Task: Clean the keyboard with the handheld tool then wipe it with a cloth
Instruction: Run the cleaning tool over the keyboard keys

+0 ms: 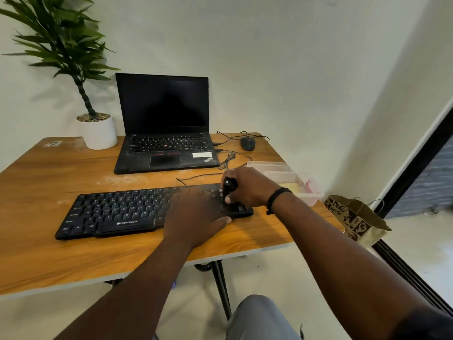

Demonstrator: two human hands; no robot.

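Observation:
A black keyboard lies across the front of the wooden table. My left hand rests flat on its right half, fingers spread, covering those keys. My right hand grips a black handheld tool upright, its lower end down on the keys at the keyboard's right end. A yellow cloth shows inside a clear plastic container just right of the keyboard.
A black laptop stands open behind the keyboard, with a wired mouse and loose cables to its right. A potted plant sits at the back left. A paper bag stands on the floor past the table's right edge.

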